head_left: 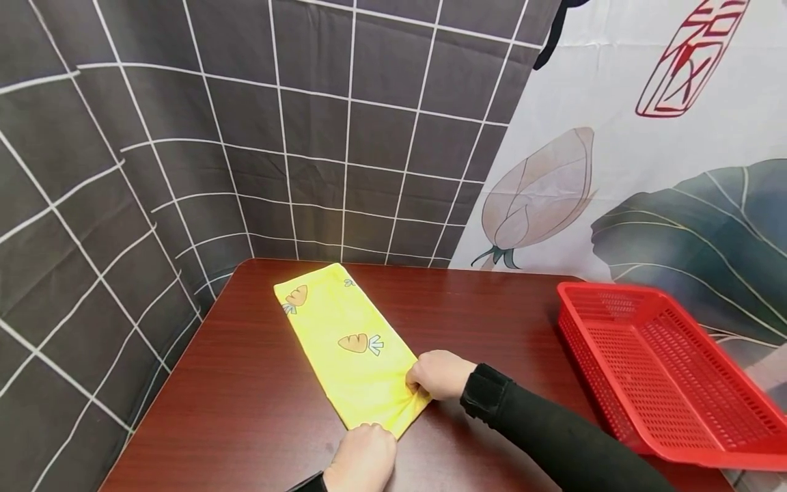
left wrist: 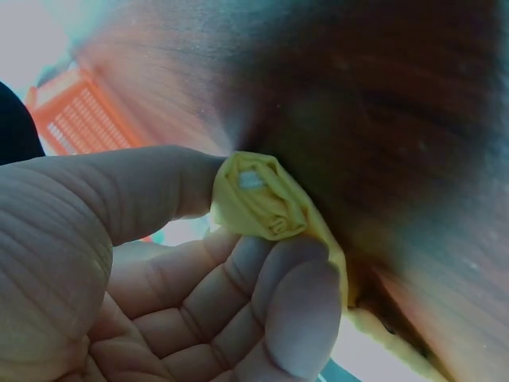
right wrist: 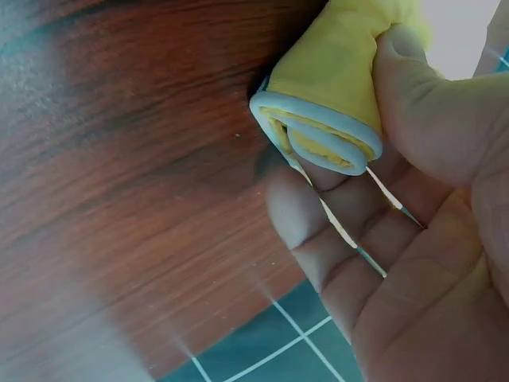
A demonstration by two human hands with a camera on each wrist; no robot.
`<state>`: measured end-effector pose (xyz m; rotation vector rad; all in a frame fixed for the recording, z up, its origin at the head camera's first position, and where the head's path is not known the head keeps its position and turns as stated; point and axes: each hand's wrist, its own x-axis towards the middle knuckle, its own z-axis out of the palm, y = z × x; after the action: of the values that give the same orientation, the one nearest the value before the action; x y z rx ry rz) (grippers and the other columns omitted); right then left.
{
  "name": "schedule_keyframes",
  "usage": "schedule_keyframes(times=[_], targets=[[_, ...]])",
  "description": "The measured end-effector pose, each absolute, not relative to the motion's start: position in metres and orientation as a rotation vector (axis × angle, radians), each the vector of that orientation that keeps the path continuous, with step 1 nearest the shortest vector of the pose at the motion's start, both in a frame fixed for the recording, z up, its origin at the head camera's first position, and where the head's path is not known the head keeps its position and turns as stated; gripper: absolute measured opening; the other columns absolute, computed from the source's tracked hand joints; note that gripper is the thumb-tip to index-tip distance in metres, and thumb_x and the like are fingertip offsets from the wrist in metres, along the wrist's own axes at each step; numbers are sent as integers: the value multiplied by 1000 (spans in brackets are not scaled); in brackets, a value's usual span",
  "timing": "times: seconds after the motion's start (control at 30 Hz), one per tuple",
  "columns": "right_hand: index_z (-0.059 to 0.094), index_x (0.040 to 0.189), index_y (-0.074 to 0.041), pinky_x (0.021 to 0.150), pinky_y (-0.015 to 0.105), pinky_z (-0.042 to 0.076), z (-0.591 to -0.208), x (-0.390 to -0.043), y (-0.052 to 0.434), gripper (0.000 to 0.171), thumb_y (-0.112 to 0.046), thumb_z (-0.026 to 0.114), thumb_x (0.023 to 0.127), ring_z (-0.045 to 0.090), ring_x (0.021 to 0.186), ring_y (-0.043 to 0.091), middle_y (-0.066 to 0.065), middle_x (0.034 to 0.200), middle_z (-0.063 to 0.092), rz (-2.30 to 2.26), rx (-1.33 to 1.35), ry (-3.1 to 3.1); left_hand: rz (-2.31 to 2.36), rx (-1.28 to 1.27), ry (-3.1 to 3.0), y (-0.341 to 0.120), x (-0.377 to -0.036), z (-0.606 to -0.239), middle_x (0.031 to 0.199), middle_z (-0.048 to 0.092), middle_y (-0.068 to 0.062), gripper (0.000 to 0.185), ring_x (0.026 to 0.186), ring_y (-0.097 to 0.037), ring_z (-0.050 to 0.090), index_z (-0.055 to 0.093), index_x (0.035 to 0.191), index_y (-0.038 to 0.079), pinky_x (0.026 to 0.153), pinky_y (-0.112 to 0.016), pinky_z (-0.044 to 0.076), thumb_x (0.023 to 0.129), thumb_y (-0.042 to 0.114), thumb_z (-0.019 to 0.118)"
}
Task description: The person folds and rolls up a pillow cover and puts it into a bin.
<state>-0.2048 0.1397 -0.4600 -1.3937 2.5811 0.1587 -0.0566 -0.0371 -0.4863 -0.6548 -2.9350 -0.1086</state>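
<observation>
Closest, the bare left hand (head_left: 364, 456) and, beyond it, the bare right hand (head_left: 441, 374) each pinch an end of the rolled near edge of a yellow carrot-printed rectangular cloth (head_left: 353, 369) on the reddish-brown wood-grained tabletop (head_left: 233, 389), fingers (left wrist: 306, 318) curled round it, apparently so the roll sits even.

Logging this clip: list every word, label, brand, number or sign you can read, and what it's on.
Red seal-like mark on the white hanging: stylised strokes, cut by the frame's top edge; I cannot read it reliably.
Yellow cloth: carrot pictures, no lettering visible.
Red basket: none visible.
</observation>
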Motion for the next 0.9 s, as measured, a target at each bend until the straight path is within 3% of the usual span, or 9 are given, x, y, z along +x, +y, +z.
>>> schedule_keyframes(times=[0.2,0.9], targets=[[63,74,-23,66,19,42,-462,-207,138,29,-7,82,88,45,68,9,-11,70,51,68,-1357,2589,-100,-662,-2924,-38,-56,-486,62,62,-2,22,56,-17,60,67,64,14,48,-33,48,86,10,70],[59,69,-24,63,22,41,-465,-207,132,34,-14,85,87,44,66,11,-8,66,48,51,-1270,2668,-61,-613,-2921,-41,-56,-487,60,60,1,21,54,-14,59,65,65,16,47,-34,48,84,12,73]])
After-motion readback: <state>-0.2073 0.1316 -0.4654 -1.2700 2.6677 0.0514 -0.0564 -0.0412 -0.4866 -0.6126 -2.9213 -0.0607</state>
